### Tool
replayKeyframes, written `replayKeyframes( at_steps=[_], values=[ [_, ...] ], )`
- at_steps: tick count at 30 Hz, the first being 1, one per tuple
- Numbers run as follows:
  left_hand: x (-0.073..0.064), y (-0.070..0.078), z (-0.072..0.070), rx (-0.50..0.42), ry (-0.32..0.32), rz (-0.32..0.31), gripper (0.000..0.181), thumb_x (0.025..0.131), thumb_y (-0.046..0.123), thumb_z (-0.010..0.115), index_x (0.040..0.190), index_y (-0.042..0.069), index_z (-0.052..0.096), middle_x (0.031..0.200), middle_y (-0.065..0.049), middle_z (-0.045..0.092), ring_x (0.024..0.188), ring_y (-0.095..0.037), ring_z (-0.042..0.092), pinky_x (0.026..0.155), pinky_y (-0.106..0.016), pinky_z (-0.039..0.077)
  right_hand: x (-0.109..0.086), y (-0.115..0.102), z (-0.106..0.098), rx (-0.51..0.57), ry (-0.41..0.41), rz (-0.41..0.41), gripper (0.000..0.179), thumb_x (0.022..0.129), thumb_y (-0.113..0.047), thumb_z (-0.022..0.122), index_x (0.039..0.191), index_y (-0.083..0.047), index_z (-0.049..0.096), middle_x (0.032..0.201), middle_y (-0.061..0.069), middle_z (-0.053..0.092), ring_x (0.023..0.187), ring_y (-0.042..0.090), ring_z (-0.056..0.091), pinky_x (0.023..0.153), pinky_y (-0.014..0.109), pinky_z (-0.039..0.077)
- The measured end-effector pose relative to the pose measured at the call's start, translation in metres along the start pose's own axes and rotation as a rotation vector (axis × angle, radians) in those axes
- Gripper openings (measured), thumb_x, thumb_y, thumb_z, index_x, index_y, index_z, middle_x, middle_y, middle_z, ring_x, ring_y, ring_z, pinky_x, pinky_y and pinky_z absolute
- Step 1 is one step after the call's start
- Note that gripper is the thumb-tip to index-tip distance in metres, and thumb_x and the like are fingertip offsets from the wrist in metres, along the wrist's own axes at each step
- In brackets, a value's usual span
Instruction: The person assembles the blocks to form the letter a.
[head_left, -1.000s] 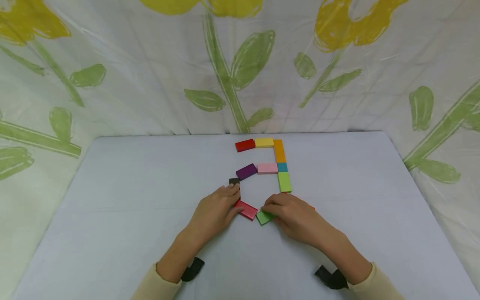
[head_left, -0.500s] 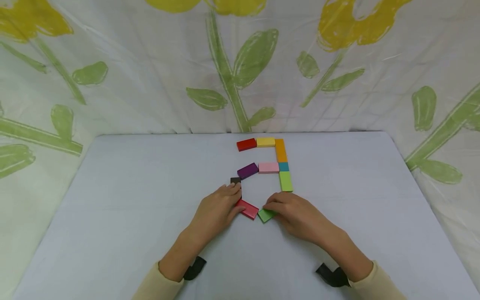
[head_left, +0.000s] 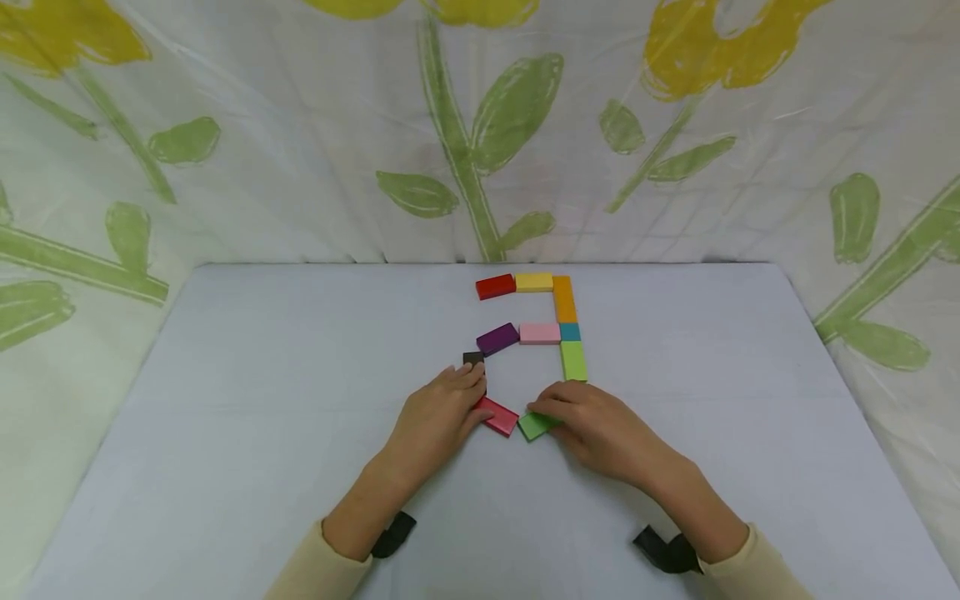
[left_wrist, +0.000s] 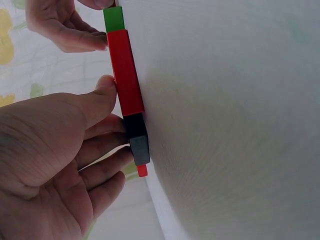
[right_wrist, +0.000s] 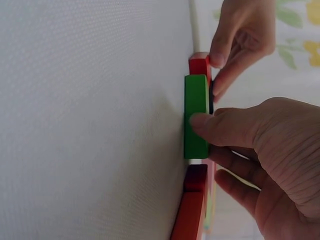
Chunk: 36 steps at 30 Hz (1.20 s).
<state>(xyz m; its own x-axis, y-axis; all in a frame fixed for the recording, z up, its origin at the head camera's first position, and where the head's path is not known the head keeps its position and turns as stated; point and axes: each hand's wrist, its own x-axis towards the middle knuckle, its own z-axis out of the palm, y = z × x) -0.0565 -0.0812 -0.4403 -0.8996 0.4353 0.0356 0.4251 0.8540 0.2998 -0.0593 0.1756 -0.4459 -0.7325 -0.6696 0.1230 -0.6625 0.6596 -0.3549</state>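
My left hand [head_left: 435, 417] lies over the left side of a ring of coloured blocks. Its fingertips touch the black block [head_left: 472, 358], and its thumb rests against the rose-red block [head_left: 501, 418]. In the right wrist view my right hand [right_wrist: 265, 145] pinches a green block [right_wrist: 196, 110], thumb on the near side and fingers behind. From the head view that block's left end sits right at the red block's right end, and my right hand [head_left: 600, 429] covers the rest. A dark red block [right_wrist: 195, 177] and an orange-red block [right_wrist: 190, 215] stand beside it, hidden in the head view.
Farther back, purple [head_left: 498, 339], pink [head_left: 539, 333], teal [head_left: 570, 332] and lime [head_left: 573, 360] blocks continue the ring. Orange [head_left: 564, 300], yellow [head_left: 533, 282] and red [head_left: 495, 287] blocks form a hook above it. A white-covered table [head_left: 262, 400] meets a flowered curtain [head_left: 300, 167].
The green block and my right hand have shifted slightly away from me. An orange-red edge that showed by that hand is now covered. My left hand stays on its blocks.
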Motion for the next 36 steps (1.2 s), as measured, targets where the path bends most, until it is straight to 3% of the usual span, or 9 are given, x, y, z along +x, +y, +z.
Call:
replayKeyframes(
  at_steps=[8, 20, 28, 36],
  values=[
    [0.0, 0.0, 0.0, 0.013, 0.009, -0.001, 0.047, 0.096, 0.032, 0.078, 0.135, 0.004, 0.072, 0.146, -0.012, 0.068, 0.14, -0.027, 0.063, 0.122, -0.042, 0.046, 0.0, 0.003, 0.0, 0.005, 0.001, 0.0, 0.032, 0.089, -0.009, 0.085, 0.12, -0.014, 0.078, 0.118, -0.002, 0.075, 0.11, 0.015, 0.07, 0.098, 0.036, 0.063],
    [0.001, 0.0, 0.002, 0.019, 0.008, -0.013, 0.048, 0.096, 0.033, 0.078, 0.135, 0.005, 0.073, 0.146, -0.011, 0.068, 0.14, -0.026, 0.063, 0.122, -0.042, 0.046, -0.008, 0.011, -0.019, 0.055, 0.059, 0.054, 0.039, 0.09, -0.003, 0.082, 0.127, -0.01, 0.076, 0.127, -0.001, 0.073, 0.12, 0.018, 0.069, 0.098, 0.038, 0.063],
    [0.0, 0.0, 0.003, 0.019, 0.013, -0.023, 0.047, 0.096, 0.032, 0.078, 0.134, 0.005, 0.073, 0.146, -0.011, 0.068, 0.14, -0.026, 0.063, 0.121, -0.042, 0.046, -0.006, 0.006, -0.006, 0.064, 0.042, -0.01, 0.035, 0.088, -0.009, 0.086, 0.122, -0.012, 0.078, 0.125, -0.003, 0.074, 0.119, 0.016, 0.068, 0.101, 0.038, 0.062],
    [0.0, 0.001, 0.001, 0.006, -0.002, -0.025, 0.049, 0.097, 0.034, 0.077, 0.136, 0.005, 0.072, 0.147, -0.011, 0.067, 0.142, -0.027, 0.062, 0.122, -0.042, 0.046, -0.002, 0.001, 0.003, 0.014, 0.009, -0.021, 0.03, 0.09, -0.012, 0.085, 0.119, -0.011, 0.08, 0.121, -0.002, 0.076, 0.114, 0.017, 0.07, 0.099, 0.036, 0.063]
  ],
)
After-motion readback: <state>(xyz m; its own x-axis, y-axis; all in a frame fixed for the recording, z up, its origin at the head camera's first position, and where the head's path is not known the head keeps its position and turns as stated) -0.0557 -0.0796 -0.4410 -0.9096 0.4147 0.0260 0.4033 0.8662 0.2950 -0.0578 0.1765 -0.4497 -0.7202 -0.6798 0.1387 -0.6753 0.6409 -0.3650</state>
